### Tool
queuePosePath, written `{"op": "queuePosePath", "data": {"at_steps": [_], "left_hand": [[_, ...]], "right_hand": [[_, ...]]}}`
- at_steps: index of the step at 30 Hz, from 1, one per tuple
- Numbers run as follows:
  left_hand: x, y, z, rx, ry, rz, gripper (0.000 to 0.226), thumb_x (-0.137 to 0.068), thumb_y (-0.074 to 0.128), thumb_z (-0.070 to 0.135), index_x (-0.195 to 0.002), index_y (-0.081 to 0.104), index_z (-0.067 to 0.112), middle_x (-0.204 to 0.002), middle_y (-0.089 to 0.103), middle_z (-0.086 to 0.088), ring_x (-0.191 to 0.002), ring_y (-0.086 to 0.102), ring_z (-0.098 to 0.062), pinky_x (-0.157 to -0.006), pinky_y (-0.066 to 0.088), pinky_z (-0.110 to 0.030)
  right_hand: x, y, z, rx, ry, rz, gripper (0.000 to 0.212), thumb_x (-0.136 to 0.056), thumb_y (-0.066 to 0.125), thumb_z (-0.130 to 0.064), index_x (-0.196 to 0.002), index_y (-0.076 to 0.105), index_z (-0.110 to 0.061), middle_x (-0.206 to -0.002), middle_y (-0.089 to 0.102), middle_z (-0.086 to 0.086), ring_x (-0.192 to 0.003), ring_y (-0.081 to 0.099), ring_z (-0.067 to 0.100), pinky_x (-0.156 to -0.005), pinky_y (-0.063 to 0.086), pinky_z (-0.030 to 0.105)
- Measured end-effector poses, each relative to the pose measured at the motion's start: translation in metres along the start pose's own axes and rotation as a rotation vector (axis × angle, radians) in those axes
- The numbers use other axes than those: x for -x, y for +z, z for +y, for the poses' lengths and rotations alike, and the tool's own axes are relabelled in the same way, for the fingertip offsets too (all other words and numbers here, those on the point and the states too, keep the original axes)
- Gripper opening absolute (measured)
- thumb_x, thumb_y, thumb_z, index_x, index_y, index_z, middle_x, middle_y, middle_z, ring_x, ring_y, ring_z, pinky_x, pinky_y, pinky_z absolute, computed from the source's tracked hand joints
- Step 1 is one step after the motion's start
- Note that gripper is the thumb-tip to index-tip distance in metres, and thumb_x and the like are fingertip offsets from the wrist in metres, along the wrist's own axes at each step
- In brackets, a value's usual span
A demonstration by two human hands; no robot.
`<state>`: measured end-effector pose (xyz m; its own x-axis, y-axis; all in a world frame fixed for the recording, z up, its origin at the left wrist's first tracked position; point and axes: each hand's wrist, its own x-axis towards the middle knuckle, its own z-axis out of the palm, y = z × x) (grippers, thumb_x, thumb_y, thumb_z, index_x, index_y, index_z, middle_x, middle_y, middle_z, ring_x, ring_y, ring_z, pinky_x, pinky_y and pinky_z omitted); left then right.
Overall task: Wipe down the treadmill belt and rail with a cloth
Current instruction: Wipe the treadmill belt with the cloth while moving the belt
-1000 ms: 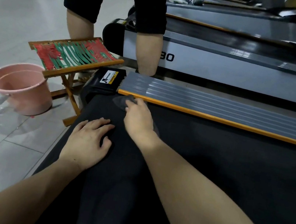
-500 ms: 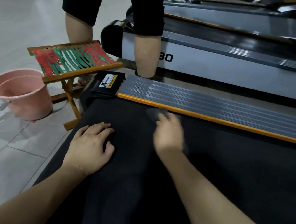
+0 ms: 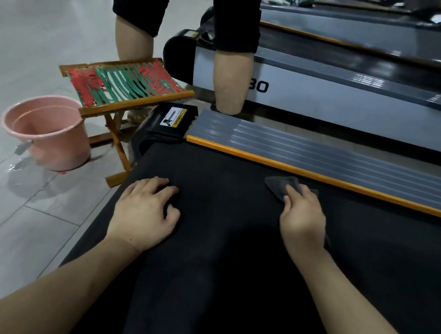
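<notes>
The black treadmill belt (image 3: 230,240) fills the lower middle of the head view. Along its far side runs the grey ribbed rail (image 3: 330,157) with an orange edge strip. A dark grey cloth (image 3: 278,184) lies on the belt just short of that strip. My right hand (image 3: 304,220) lies flat over the cloth and presses it onto the belt; only the cloth's front corner and a bit beside my wrist show. My left hand (image 3: 146,210) rests palm down on the belt near its left edge, fingers relaxed, holding nothing.
A pink bucket (image 3: 45,133) stands on the wet tiled floor at the left. Beside it is a folding wooden stool (image 3: 122,85) with red and green webbing. Another person's legs (image 3: 230,81) stand behind the rail's black end cap (image 3: 171,124). A neighbouring treadmill (image 3: 366,112) lies beyond.
My right hand has slid the cloth to the right along the belt beside the orange strip, away from the rail's black end cap. My left hand has stayed in place.
</notes>
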<state>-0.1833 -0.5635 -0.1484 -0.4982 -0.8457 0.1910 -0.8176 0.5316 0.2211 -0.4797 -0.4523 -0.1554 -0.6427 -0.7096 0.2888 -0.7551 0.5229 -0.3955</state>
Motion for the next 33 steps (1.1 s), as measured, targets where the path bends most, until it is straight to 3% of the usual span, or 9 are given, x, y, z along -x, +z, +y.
{"op": "queuePosePath", "data": {"at_steps": [7,11,13,17,20,25,27,31,33], "left_hand": [[0.003,-0.003,-0.007,-0.012,0.004,-0.003,0.042,-0.093,0.052,0.034,-0.133,0.064,0.028,-0.142,0.058,0.001,-0.137,0.046,-0.02,-0.113,0.038,-0.041],[0.003,-0.004,-0.007,-0.008,0.021,-0.003,0.048,-0.091,0.042,0.039,-0.129,0.067,0.026,-0.14,0.06,0.001,-0.135,0.049,-0.021,-0.111,0.042,-0.043],[0.003,-0.004,-0.003,-0.003,0.016,0.003,0.048,-0.089,0.041,0.04,-0.125,0.069,0.025,-0.136,0.062,0.0,-0.132,0.052,-0.023,-0.108,0.044,-0.045],[0.001,-0.003,0.003,-0.018,0.019,0.008,0.045,-0.089,0.044,0.04,-0.123,0.07,0.025,-0.134,0.064,-0.001,-0.129,0.055,-0.024,-0.109,0.043,-0.046],[0.002,-0.003,0.002,-0.015,0.01,-0.007,0.048,-0.09,0.041,0.041,-0.124,0.07,0.024,-0.136,0.063,0.0,-0.131,0.054,-0.022,-0.111,0.042,-0.046],[0.004,-0.01,0.004,-0.004,-0.023,-0.004,0.048,-0.087,0.042,0.037,-0.122,0.071,0.02,-0.136,0.064,0.0,-0.129,0.056,-0.023,-0.104,0.047,-0.045],[0.005,-0.011,0.003,0.011,-0.011,-0.004,0.048,-0.088,0.042,0.037,-0.122,0.071,0.02,-0.136,0.063,-0.001,-0.13,0.055,-0.023,-0.101,0.049,-0.046],[0.003,-0.01,0.002,0.016,0.001,-0.007,0.049,-0.089,0.039,0.04,-0.12,0.072,0.021,-0.132,0.063,-0.001,-0.125,0.054,-0.024,-0.098,0.05,-0.046],[0.002,-0.009,0.003,-0.01,0.01,-0.006,0.049,-0.088,0.039,0.041,-0.118,0.072,0.021,-0.125,0.063,-0.001,-0.117,0.055,-0.024,-0.096,0.049,-0.046]], "right_hand": [[0.017,0.058,-0.154,-0.125,-0.43,-0.216,0.034,-0.099,0.05,-0.017,-0.131,0.06,-0.021,-0.149,0.045,0.009,-0.138,0.038,0.026,-0.111,0.034,0.039],[0.01,0.02,-0.057,-0.126,-0.33,-0.108,0.034,-0.097,0.051,-0.022,-0.129,0.065,-0.019,-0.141,0.056,0.006,-0.132,0.049,0.025,-0.114,0.027,0.027],[0.017,-0.004,0.0,-0.097,-0.265,0.047,0.031,-0.094,0.057,-0.017,-0.122,0.07,-0.015,-0.133,0.062,0.009,-0.124,0.058,0.027,-0.11,0.035,0.031],[0.031,-0.016,0.024,-0.011,-0.037,0.076,0.029,-0.095,0.057,-0.014,-0.122,0.069,-0.012,-0.133,0.061,0.011,-0.125,0.055,0.03,-0.104,0.042,0.04],[0.029,0.022,-0.04,-0.021,-0.109,0.1,0.031,-0.094,0.05,-0.014,-0.116,0.071,-0.01,-0.127,0.064,0.017,-0.117,0.059,0.036,-0.1,0.046,0.045],[0.04,0.048,-0.155,-0.128,-0.4,-0.171,0.036,-0.094,0.054,-0.014,-0.128,0.062,-0.017,-0.143,0.05,0.01,-0.133,0.042,0.028,-0.108,0.038,0.043],[0.035,0.039,-0.123,-0.12,-0.447,-0.191,0.035,-0.098,0.052,-0.019,-0.131,0.062,-0.018,-0.145,0.051,0.01,-0.135,0.044,0.027,-0.111,0.035,0.04],[0.034,-0.002,-0.011,-0.124,-0.331,0.104,0.028,-0.094,0.057,-0.016,-0.118,0.071,-0.011,-0.128,0.065,0.012,-0.12,0.059,0.029,-0.109,0.037,0.033],[0.039,-0.019,0.011,-0.103,-0.161,0.026,0.03,-0.097,0.057,-0.016,-0.125,0.068,-0.016,-0.137,0.059,0.008,-0.129,0.051,0.025,-0.111,0.034,0.033]]}}
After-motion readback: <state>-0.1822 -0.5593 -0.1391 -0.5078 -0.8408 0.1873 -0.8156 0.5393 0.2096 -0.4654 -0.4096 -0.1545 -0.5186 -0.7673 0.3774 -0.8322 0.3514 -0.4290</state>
